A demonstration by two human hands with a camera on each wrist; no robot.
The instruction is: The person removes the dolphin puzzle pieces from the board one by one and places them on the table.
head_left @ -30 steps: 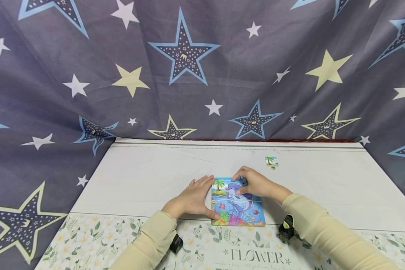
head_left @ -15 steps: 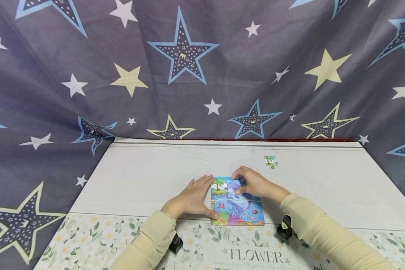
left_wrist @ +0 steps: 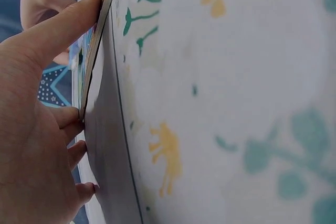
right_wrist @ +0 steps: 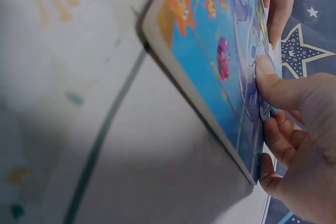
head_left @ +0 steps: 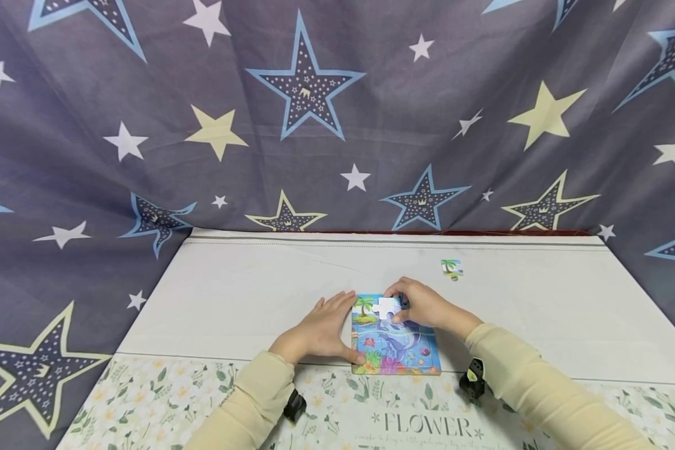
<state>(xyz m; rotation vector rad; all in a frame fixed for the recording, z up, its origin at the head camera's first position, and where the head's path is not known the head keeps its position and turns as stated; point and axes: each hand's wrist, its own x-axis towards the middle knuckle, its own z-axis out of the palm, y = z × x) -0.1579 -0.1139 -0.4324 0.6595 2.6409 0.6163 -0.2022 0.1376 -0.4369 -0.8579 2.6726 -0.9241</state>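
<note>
A dolphin jigsaw puzzle (head_left: 396,350) lies flat in its tray in front of me. My right hand (head_left: 427,306) pinches a puzzle piece (head_left: 387,308) near the top middle between thumb and fingers; the piece looks bright white, with a knob pointing left. My left hand (head_left: 320,331) spans the puzzle's left side, thumb (left_wrist: 63,27) laid on the lower-left corner and straight fingers by the upper-left corner. From the right wrist view, the right thumb (right_wrist: 273,85) rests on the picture side, and other fingers curl at the far edge. The hand hides the puzzle's upper-right part.
A loose palm-tree piece (head_left: 452,269) lies behind the puzzle to the right. The table has a white cover (head_left: 247,287) and, at the front, a floral cloth (head_left: 163,394) with lettering. A star-patterned curtain (head_left: 371,112) hangs behind the table.
The piece under my right fingers has gone from showing the dolphin's head to shining white, seemingly tilted. Both hands have kept nearly the same places.
</note>
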